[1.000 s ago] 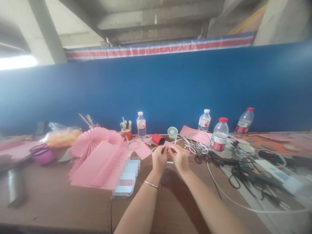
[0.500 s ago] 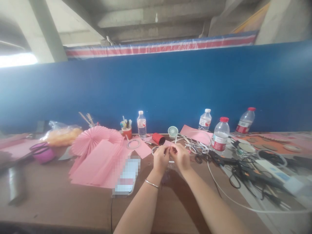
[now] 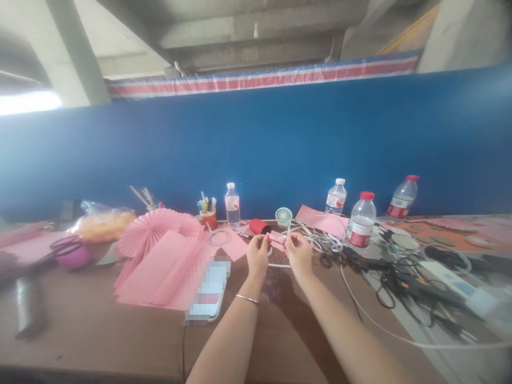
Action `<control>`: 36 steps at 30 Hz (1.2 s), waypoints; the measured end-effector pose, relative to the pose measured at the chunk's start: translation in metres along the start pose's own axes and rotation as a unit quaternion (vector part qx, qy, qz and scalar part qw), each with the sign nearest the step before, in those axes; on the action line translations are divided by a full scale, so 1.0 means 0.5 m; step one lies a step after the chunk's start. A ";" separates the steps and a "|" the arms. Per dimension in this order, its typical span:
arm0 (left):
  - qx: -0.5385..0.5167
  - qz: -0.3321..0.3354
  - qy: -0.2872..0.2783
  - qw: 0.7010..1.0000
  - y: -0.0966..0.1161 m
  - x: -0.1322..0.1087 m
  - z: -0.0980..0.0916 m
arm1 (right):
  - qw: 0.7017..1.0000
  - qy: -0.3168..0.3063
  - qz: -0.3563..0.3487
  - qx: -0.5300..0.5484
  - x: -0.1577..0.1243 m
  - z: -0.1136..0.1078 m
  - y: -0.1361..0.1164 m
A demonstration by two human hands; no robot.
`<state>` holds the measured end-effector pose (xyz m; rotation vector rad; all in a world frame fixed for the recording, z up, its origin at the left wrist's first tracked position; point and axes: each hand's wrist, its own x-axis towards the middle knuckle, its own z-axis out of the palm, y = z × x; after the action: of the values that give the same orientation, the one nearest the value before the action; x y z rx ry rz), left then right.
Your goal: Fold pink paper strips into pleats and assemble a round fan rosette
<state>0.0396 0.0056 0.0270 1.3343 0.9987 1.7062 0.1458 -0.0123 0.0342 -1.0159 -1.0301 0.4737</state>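
Between my two hands stretches a small pink strip (image 3: 276, 238), which looks like paper. My left hand (image 3: 258, 257) pinches its left end, and my right hand (image 3: 299, 257) grips the right end, near something white that I cannot make out. A white ring (image 3: 280, 265) lies partly hidden below the hands. Just beyond my left fingertips is a red cylinder (image 3: 259, 226) on its side. A small white fan (image 3: 284, 215) stands behind the hands.
Pink folded paper fans (image 3: 160, 226) and a phone (image 3: 208, 290) lie to the left. Cables (image 3: 404, 288) and a red-capped bottle (image 3: 361, 221) crowd the right. A pen cup (image 3: 208, 217) and water bottle (image 3: 232, 205) stand at the back, before a blue partition (image 3: 256, 144).
My hands have moved apart from fingertips nearly together. The pink strip now shows between them. The things on the table have stayed where they were.
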 end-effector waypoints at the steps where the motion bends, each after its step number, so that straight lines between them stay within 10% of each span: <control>1: -0.023 -0.009 0.017 1.000 -0.004 0.004 -0.002 | 0.999 0.018 0.020 0.025 0.004 0.000 0.006; 14: -0.303 -0.110 0.199 0.925 -0.010 0.038 -0.034 | 0.932 0.323 0.112 0.121 0.090 -0.082 0.053; 17: -0.305 -0.106 0.207 0.924 -0.013 0.043 -0.040 | 0.966 0.250 0.030 0.065 0.073 -0.079 0.038; 23: -0.330 -0.075 0.190 0.922 -0.020 0.050 -0.044 | 0.976 -0.147 -0.070 -0.143 0.000 -0.008 0.033; 28: -0.342 -0.083 0.164 0.922 -0.018 0.041 -0.026 | 0.980 -0.183 0.042 -0.065 -0.030 0.033 0.051; 36: -0.339 -0.121 0.149 0.921 -0.038 0.019 0.004 | 0.976 -0.047 0.139 0.159 -0.024 0.038 0.044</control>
<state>0.0413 0.0225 0.0143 0.4923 0.5965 1.8478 0.1262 -0.0019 0.0121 -0.8573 -0.8620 0.8945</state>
